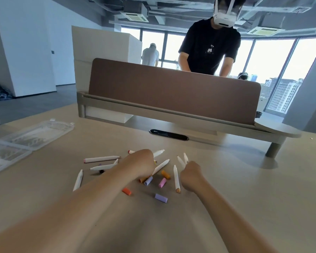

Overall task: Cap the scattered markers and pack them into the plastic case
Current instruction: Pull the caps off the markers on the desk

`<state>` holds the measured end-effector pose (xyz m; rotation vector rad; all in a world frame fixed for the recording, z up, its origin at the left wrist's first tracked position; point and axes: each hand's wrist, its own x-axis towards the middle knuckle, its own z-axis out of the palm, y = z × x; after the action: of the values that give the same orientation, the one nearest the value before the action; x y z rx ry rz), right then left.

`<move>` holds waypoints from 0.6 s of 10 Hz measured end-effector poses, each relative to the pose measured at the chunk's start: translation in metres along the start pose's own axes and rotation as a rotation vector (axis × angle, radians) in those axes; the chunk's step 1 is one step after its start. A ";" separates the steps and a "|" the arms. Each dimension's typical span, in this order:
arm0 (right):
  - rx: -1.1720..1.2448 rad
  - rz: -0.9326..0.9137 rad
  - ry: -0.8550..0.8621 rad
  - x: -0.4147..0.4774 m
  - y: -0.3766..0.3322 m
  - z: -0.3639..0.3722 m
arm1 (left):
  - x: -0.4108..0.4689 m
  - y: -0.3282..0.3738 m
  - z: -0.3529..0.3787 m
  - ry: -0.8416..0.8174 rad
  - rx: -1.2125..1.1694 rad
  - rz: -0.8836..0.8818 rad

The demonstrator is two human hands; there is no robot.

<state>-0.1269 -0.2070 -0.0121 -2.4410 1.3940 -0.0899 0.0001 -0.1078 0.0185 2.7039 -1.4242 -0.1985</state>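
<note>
Several white markers lie uncapped and scattered on the tan table [226, 198], among them a long marker [101, 159] and one with an orange tip [176, 178]. Loose caps lie between them: an orange cap [165, 174], a pink cap [162, 182], a red cap [126, 191] and a purple cap [161, 198]. My left hand [139, 163] is curled down over the pile, and a white marker [159, 152] sticks out past its knuckles. My right hand [191, 175] is curled at the near ends of two white markers [181, 160]. The fingertips of both hands are hidden. The clear plastic case [35, 134] lies open at the far left.
A brown divider panel [171, 92] on a raised shelf [279, 130] closes off the back of the table. A black cable slot [169, 135] sits in front of it. A person in a black shirt [208, 42] stands behind the divider.
</note>
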 end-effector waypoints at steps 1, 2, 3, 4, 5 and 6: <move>0.197 0.091 0.049 0.011 0.001 0.005 | 0.024 0.005 0.017 0.071 -0.100 -0.073; 0.318 0.152 0.021 0.018 0.001 0.010 | 0.033 0.014 0.017 0.084 -0.131 -0.082; 0.330 0.181 0.012 0.021 0.000 0.014 | 0.044 0.024 0.021 -0.035 -0.045 -0.081; 0.262 0.188 0.039 0.028 0.004 0.014 | 0.049 0.027 0.028 -0.087 -0.014 -0.068; 0.233 0.190 0.046 0.029 0.011 0.011 | 0.042 0.024 0.030 0.067 -0.108 -0.025; 0.189 0.175 0.064 0.026 0.013 0.011 | 0.045 0.024 0.032 0.040 -0.107 -0.052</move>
<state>-0.1214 -0.2321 -0.0293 -2.1722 1.5453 -0.2488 0.0011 -0.1589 -0.0136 2.6448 -1.2944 -0.2157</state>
